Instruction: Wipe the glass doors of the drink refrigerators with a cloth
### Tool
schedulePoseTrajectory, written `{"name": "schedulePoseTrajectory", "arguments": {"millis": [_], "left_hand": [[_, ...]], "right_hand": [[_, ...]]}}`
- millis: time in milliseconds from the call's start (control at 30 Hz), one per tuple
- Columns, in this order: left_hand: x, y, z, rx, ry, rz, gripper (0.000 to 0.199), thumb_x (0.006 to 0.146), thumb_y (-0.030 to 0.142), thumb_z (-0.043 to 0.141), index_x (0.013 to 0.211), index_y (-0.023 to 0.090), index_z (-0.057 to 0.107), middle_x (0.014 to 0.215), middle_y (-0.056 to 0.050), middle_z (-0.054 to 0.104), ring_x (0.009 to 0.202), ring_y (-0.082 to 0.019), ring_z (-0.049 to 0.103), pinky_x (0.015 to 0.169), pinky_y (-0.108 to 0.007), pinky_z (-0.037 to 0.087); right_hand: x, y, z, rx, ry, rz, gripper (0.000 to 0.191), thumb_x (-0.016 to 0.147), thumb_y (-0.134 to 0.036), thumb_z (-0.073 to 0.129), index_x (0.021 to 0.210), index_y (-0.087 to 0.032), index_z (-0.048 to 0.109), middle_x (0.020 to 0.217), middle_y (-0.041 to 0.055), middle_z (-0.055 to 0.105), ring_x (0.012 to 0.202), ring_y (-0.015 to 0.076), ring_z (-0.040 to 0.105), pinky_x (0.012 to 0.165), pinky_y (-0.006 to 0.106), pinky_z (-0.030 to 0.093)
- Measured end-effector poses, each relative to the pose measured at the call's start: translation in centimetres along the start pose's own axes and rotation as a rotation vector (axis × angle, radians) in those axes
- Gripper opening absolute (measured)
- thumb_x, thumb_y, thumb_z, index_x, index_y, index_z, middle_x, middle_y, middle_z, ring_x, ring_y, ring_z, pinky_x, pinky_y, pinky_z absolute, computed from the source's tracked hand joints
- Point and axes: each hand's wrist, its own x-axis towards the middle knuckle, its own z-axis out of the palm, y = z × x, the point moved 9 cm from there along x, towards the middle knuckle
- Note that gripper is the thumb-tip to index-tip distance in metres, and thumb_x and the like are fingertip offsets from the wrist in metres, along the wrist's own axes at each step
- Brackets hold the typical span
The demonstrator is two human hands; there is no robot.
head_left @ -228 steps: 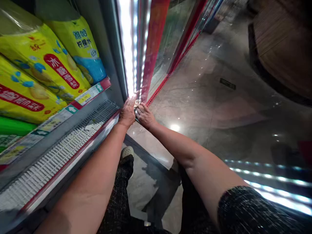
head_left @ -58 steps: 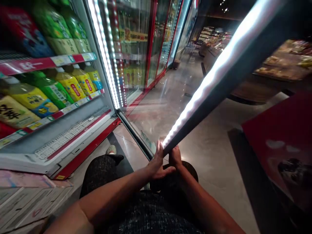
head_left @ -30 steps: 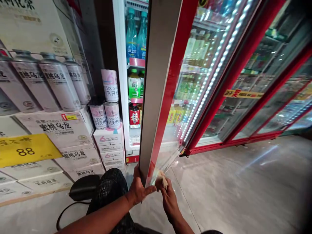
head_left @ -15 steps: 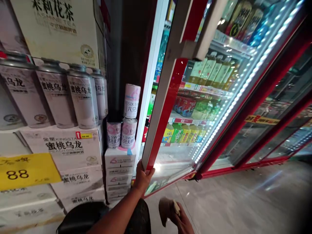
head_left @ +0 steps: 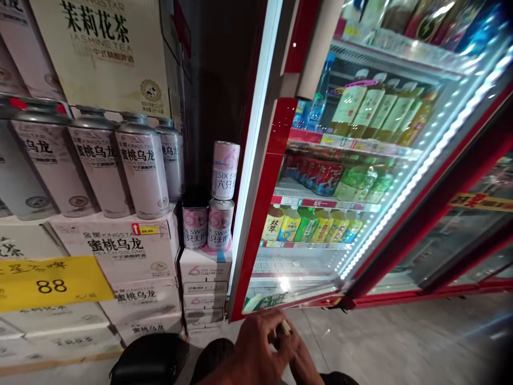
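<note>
My left hand (head_left: 258,342) and my right hand (head_left: 300,355) are together low in the middle of the head view. Both sets of fingers are curled in and meet. Between them shows the pale end of a small crumpled, cloth-like thing (head_left: 285,326), mostly covered by the fingers. My right hand holds it; what my left fingers close on is hidden. Just beyond the hands stands a red-framed glass fridge door (head_left: 256,246) with a long pale handle (head_left: 320,48). Behind its glass are shelves of bottled drinks (head_left: 352,107) and drink cartons or bottles (head_left: 308,224).
To the left, large cans (head_left: 142,166) stand on stacked white cartons (head_left: 120,251) with a yellow price sign (head_left: 52,283). Smaller pink-and-white cans (head_left: 225,171) sit on a narrow box stack (head_left: 206,272) beside the fridge. A black rounded object (head_left: 150,358) is at bottom left. Grey floor (head_left: 401,331) lies right.
My left hand has let go of the fridge door's edge and come down to my right hand. The door, earlier ajar, now sits against its frame. The view has shifted slightly.
</note>
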Motion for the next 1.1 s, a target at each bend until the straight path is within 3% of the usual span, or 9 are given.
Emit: {"name": "schedulePoseTrajectory", "arguments": {"millis": [133,233,333,467,700,867,967,1033,1100], "left_hand": [[1.7,6.3,-4.5,0.349,0.247,0.315,0.057,0.093,0.032,0.057,0.149,0.024,0.053,0.150,-0.011,0.057,0.143,-0.030,0.050,0.120,-0.050,0.043],[4.7,8.0,-5.6,0.533,0.333,0.496,0.072,0.093,0.026,0.057,0.160,0.023,0.033,0.159,-0.014,0.045,0.152,-0.030,0.036,0.123,-0.053,0.038],[7.1,5.4,-4.9,0.612,0.333,0.468,0.083,0.093,0.025,0.058,0.165,0.021,0.015,0.164,-0.018,0.035,0.153,-0.030,0.034,0.123,-0.051,0.038],[8.6,0.3,-4.4,0.612,0.356,0.346,0.087,0.094,0.022,0.055,0.166,0.021,0.007,0.170,-0.018,0.023,0.158,-0.031,0.022,0.127,-0.051,0.030],[10.2,-6.3,-3.4,0.542,0.325,0.115,0.083,0.089,0.015,0.050,0.164,0.015,0.016,0.169,-0.018,0.025,0.159,-0.027,0.018,0.131,-0.051,0.015],[10.1,-9.2,-1.4,0.451,0.298,0.037,0.085,0.085,0.010,0.047,0.164,0.017,0.018,0.172,-0.014,0.013,0.160,-0.022,0.009,0.130,-0.046,0.018],[10.0,-9.9,-0.7,0.446,0.324,0.017,0.084,0.085,0.009,0.046,0.164,0.014,0.017,0.173,-0.015,0.010,0.160,-0.022,0.008,0.130,-0.043,0.018],[10.1,-10.1,-0.9,0.431,0.377,0.000,0.080,0.088,0.011,0.045,0.163,0.013,0.019,0.171,-0.017,0.017,0.160,-0.023,0.014,0.130,-0.043,0.018],[10.0,-10.0,-1.8,0.401,0.490,-0.015,0.073,0.093,0.018,0.045,0.162,0.012,0.024,0.168,-0.019,0.028,0.158,-0.025,0.022,0.130,-0.045,0.018]], "right_hand": [[0.8,-1.9,-0.4,-0.021,-0.011,0.029,0.057,0.070,-0.061,0.078,0.111,-0.021,0.074,0.106,0.0100,0.075,0.100,0.0303,0.068,0.093,0.043,0.055],[1.1,-1.9,-0.5,-0.003,-0.023,0.042,0.055,0.071,-0.058,0.077,0.109,-0.019,0.072,0.103,0.0091,0.074,0.099,0.0285,0.066,0.093,0.042,0.053],[1.1,-1.1,-0.7,0.021,-0.038,0.050,0.048,0.073,-0.056,0.077,0.102,-0.019,0.070,0.097,0.0072,0.072,0.096,0.0269,0.065,0.093,0.042,0.052],[1.6,0.2,-0.8,0.069,-0.060,0.089,0.046,0.073,-0.056,0.077,0.100,-0.021,0.068,0.095,0.0050,0.071,0.095,0.0250,0.064,0.093,0.041,0.052],[4.4,2.2,-0.7,0.121,-0.033,0.099,0.048,0.070,-0.055,0.077,0.102,-0.021,0.065,0.095,0.0037,0.068,0.090,0.0220,0.062,0.088,0.039,0.052],[7.1,3.3,-1.0,0.072,0.048,0.084,0.042,0.074,-0.051,0.070,0.102,-0.022,0.062,0.093,0.0029,0.067,0.085,0.0203,0.061,0.083,0.037,0.053],[9.6,0.8,-0.6,-0.021,0.093,-0.038,0.037,0.081,-0.048,0.063,0.107,-0.022,0.061,0.099,0.0044,0.068,0.091,0.0217,0.063,0.091,0.041,0.054],[11.3,-2.7,0.6,-0.114,0.086,-0.196,0.036,0.088,-0.042,0.059,0.118,-0.022,0.061,0.110,0.0069,0.070,0.101,0.0229,0.065,0.098,0.044,0.053],[12.5,-7.6,2.8,-0.199,0.055,-0.471,0.036,0.095,-0.035,0.054,0.129,-0.024,0.058,0.127,0.0088,0.067,0.116,0.0227,0.064,0.107,0.044,0.051]]}}
